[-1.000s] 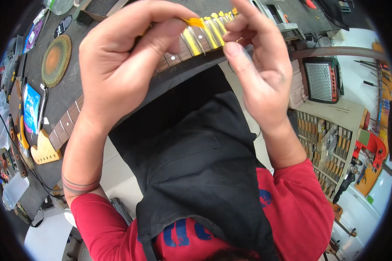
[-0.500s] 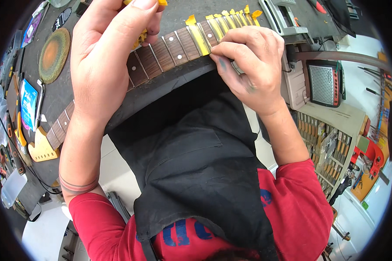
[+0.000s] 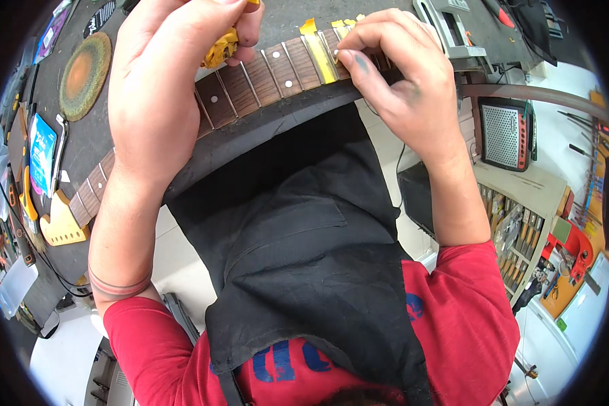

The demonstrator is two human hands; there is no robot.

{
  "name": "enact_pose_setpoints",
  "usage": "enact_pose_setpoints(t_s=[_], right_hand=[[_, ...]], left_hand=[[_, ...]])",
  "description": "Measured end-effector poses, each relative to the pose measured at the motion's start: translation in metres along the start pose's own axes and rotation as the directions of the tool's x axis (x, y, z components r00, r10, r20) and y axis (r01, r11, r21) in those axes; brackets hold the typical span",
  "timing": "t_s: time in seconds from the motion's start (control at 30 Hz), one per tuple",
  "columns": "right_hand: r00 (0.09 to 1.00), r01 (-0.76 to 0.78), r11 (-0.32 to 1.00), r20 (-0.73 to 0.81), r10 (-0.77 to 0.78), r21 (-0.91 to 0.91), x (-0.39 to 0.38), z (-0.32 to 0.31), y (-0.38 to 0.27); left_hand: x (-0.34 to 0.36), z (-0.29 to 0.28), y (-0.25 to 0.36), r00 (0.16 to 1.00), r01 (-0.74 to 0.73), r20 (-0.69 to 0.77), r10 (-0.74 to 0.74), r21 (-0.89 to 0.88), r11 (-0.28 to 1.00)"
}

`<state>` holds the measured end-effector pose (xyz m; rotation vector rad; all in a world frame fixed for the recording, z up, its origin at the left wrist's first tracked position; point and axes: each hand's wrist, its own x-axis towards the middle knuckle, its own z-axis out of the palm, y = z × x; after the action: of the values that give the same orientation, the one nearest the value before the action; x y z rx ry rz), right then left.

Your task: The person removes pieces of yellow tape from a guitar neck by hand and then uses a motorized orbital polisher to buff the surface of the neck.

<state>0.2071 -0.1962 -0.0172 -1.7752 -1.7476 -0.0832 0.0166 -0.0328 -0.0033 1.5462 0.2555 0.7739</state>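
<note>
A guitar neck (image 3: 264,86) with a dark wooden fretboard, metal frets and white dot inlays runs diagonally along the bench edge, its pale headstock (image 3: 63,220) at lower left. My left hand (image 3: 166,95) hovers over the neck, closed on crumpled yellow tape (image 3: 221,51). A yellow tape strip (image 3: 325,61) with a loose raised tab lies between frets. My right hand (image 3: 402,84) is pinched on the fretboard just right of that strip, at taped frets; whatever small bit its fingertips hold is hidden.
The dark bench (image 3: 304,10) carries a round mottled pad (image 3: 84,76), a blue packet (image 3: 42,152) and hand tools. At right are a metal fixture (image 3: 440,30), a small amplifier (image 3: 499,132), a drawer cabinet (image 3: 514,237) and a red vise (image 3: 578,254). My black apron (image 3: 298,257) hangs below.
My right hand has closed into a pinch at the taped frets and moved slightly up. My left hand has moved up and left from the taped section, carrying yellow tape.
</note>
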Motion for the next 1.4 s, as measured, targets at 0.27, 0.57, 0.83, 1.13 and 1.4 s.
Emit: enact_pose_setpoints(t_s=[0.27, 0.57, 0.83, 1.13, 1.4], right_hand=[[0.950, -0.305, 0.920, 0.015, 0.311, 0.246, 0.029, -0.009, -0.011], [0.942, -0.317, 0.921, -0.035, 0.333, 0.228, 0.039, 0.000, -0.005], [0.897, -0.387, 0.845, -0.062, 0.438, 0.369, 0.043, 0.003, -0.002], [0.976, -0.171, 0.755, 0.004, 0.218, 0.633, 0.048, 0.003, -0.016], [0.885, -0.463, 0.707, 0.238, 0.399, 0.535, 0.047, -0.010, -0.011]], left_hand=[[0.001, -0.003, 0.007, 0.993, 0.088, -0.070, -0.092, -0.049, 0.995], [0.002, -0.027, -0.012, 0.981, 0.060, 0.181, -0.072, 0.068, 0.996], [-0.002, 0.002, 0.002, 0.988, 0.146, 0.052, -0.148, 0.039, 0.989], [-0.001, 0.008, 0.008, 0.971, 0.229, -0.059, -0.232, -0.055, 0.972], [0.003, -0.015, 0.010, 0.949, 0.300, 0.086, -0.304, 0.057, 0.952]])
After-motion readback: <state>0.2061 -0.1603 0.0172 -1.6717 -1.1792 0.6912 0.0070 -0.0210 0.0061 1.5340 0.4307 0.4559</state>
